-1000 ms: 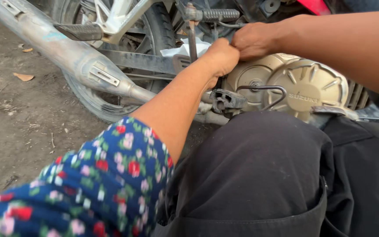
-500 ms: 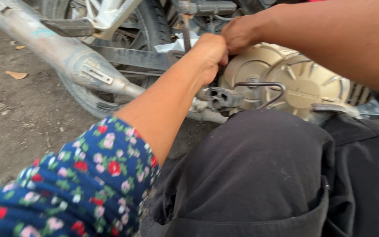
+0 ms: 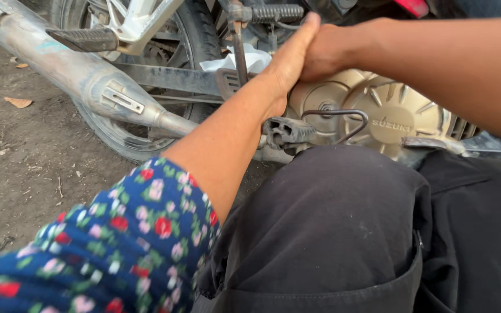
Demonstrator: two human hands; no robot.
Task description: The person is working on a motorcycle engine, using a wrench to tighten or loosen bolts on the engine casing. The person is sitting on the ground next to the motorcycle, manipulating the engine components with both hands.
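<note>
Left hand, fingers straight and together, presses flat above the engine cover. Right hand curls closed behind it, touching it; whether it grips anything, I cannot tell. Exhaust lies left of the cover.

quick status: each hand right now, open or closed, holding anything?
Left hand: open, fingers straight, palm pressed against the right hand, above the engine cover.
Right hand: curled shut; whether it holds anything cannot be told.
</note>
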